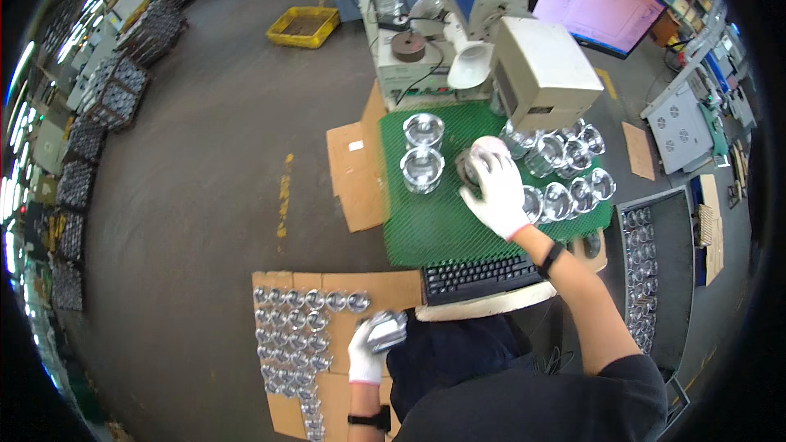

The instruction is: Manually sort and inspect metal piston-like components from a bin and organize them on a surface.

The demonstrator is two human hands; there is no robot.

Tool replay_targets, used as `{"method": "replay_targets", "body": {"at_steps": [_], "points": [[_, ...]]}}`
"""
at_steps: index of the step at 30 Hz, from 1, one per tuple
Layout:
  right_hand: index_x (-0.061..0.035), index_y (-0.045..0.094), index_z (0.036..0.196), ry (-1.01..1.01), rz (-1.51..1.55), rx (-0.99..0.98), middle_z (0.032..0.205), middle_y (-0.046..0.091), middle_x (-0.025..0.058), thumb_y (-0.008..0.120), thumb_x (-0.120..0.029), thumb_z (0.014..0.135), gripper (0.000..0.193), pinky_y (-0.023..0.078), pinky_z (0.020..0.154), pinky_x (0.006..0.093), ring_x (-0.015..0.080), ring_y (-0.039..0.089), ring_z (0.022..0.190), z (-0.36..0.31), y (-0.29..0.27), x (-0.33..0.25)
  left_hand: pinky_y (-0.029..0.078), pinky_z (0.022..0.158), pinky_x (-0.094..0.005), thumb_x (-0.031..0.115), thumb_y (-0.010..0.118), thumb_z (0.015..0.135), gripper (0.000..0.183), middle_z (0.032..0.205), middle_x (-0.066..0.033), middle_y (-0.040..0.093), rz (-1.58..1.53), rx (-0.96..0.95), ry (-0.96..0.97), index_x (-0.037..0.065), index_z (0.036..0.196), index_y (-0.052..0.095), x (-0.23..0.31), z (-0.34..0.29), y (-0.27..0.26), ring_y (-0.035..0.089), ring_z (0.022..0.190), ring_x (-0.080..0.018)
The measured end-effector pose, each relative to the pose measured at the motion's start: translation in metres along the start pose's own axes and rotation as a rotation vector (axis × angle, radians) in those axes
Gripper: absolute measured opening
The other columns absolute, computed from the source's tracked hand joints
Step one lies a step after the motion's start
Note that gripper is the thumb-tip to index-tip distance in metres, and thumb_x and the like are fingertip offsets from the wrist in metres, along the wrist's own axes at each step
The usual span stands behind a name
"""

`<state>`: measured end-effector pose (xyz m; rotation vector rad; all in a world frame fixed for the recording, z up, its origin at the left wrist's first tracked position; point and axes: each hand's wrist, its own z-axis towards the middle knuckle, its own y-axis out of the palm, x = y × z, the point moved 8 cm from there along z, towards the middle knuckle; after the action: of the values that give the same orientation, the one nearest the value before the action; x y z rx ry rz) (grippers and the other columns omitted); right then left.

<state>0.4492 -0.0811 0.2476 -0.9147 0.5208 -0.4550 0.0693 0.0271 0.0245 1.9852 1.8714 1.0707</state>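
Both my hands wear white gloves. At the lower middle, my left hand is closed around a shiny metal piston, slightly blurred, above the edge of a cardboard sheet. On the green mesh mat, my right hand grips another piston, mostly covered by the fingers, beside the machine's boxy head. Two pistons stand to the left of that hand. Several more pistons are grouped on the mat to its right.
Rows of pistons lie on cardboard at lower left. A black keyboard borders the mat's near edge. At right is a grey bin holding pistons. A monitor stands behind; a yellow tray lies on the floor.
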Motion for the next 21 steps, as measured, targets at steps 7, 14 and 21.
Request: {"method": "replay_targets", "body": {"at_steps": [7, 14, 21], "points": [[-0.007, 0.056, 0.133, 0.271, 0.493, -0.71, 0.126, 0.059, 0.0174, 0.072, -0.037, 0.083, 0.061, 0.045, 0.101, 0.044, 0.0341, 0.057, 0.116, -0.163, 0.02, -0.02, 0.051, 0.098, -0.0528, 0.034, 0.062, 0.089, 0.048, 0.124, -0.015, 0.067, -0.009, -0.137, -0.114, 0.006, 0.127, 0.06, -0.025, -0.004, 0.1, 0.065, 0.111, -0.0341], [-0.0025, 0.045, 0.144, 1.017, 1.562, -1.091, 0.126, 0.063, 0.009, 0.068, -0.031, 0.095, 0.061, 0.049, 0.093, 0.0316, 0.0131, 0.061, 0.112, -0.282, 0.032, -0.066, 0.045, 0.102, -0.0568, 0.038, 0.066, 0.087, 0.058, 0.134, -0.0122, 0.06, 0.032, -0.348, -0.414, 0.012, 0.137, 0.055, -0.076, -0.019, 0.127, 0.058, 0.12, -0.0323], [-0.0049, 0.065, 0.118, 1.208, 1.324, -0.969, 0.087, 0.07, 0.007, 0.063, -0.024, 0.093, 0.031, 0.054, 0.057, 0.0282, 0.0149, 0.066, 0.071, -0.288, 0.06, -0.038, 0.049, 0.098, -0.0526, 0.043, 0.053, 0.098, 0.051, 0.135, -0.0124, 0.059, 0.159, -0.298, -0.439, 0.011, 0.138, 0.053, -0.093, -0.011, 0.131, 0.059, 0.118, -0.0337]]}}
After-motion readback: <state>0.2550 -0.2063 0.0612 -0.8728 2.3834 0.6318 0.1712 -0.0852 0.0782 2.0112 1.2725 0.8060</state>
